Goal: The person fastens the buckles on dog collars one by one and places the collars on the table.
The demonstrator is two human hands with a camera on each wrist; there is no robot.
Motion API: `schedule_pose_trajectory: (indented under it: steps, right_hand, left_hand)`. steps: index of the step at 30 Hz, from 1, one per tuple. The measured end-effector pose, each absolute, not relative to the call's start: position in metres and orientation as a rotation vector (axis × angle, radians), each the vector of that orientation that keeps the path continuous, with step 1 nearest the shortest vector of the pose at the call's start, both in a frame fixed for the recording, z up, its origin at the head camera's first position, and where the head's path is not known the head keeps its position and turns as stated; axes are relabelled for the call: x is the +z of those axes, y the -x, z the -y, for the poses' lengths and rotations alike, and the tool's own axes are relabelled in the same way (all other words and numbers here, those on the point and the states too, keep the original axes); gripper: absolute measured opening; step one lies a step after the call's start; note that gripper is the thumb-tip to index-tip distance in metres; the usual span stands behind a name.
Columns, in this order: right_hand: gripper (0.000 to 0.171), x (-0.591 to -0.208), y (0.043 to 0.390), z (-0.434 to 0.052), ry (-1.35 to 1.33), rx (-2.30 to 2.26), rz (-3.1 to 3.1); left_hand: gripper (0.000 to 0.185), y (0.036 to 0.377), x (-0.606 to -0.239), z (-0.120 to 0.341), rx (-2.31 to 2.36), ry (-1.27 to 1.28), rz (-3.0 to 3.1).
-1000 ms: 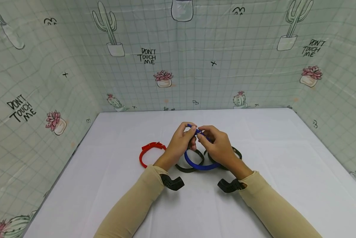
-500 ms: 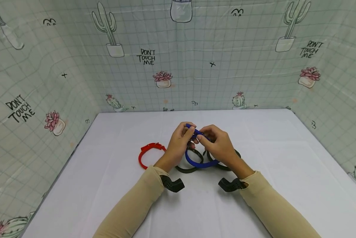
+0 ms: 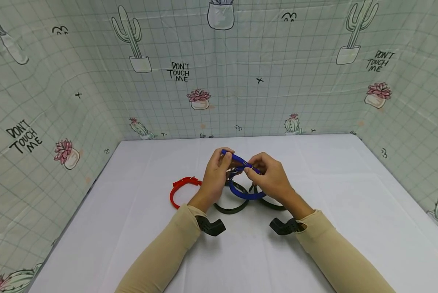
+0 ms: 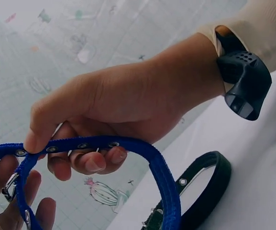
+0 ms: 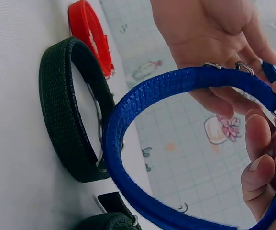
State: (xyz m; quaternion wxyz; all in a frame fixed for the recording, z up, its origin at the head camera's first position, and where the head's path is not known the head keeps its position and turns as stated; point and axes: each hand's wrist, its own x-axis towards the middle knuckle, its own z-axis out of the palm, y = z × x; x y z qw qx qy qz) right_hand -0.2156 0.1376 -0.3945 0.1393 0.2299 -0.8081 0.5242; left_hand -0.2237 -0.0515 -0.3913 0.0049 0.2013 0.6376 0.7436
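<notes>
A blue pet collar (image 3: pixel 249 196) with a metal buckle and a row of eyelets hangs as a loop between my hands, above the table. My left hand (image 3: pixel 212 181) pinches its pointed strap end. Close to the buckle, my right hand (image 3: pixel 271 177) pinches the strap between thumb and fingers. In the left wrist view, the right thumb presses the blue collar (image 4: pixel 165 191) beside an eyelet, and left fingertips lie near the buckle (image 4: pixel 9 187). From the right wrist, the left hand (image 5: pixel 204 36) shows behind the loop; part of the strap is cut off by the frame.
A red collar (image 3: pixel 172 198) lies on the white table (image 3: pixel 240 260) left of the hands. Two dark green collars lie beneath the hands, one (image 3: pixel 231 211) in the middle and one (image 3: pixel 273 206) to the right. Patterned cloth (image 3: pixel 237 57) walls off the back and sides.
My left hand has moved left, away from the right hand, and more of the blue strap shows between them. The blue loop has risen a little. The right hand has barely moved.
</notes>
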Motion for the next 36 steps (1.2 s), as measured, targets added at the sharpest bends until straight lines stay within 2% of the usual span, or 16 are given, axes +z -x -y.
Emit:
schedule_pose_trajectory:
  steps: [19,27,36]
  right_hand:
    - [0.008,-0.391,0.219,-0.144,-0.653,1.664,2.400]
    - [0.012,-0.395,0.220,-0.139,-0.647,1.588,2.420]
    - [0.011,-0.367,0.193,-0.127,-0.564,1.534,2.274]
  left_hand:
    - [0.037,0.223,-0.389,0.051,2.447,-0.643,-1.887]
    - [0.035,0.223,-0.387,0.054,2.409,-0.655,-1.897]
    - [0.037,0.225,-0.394,0.053,2.233,-0.701,-1.975]
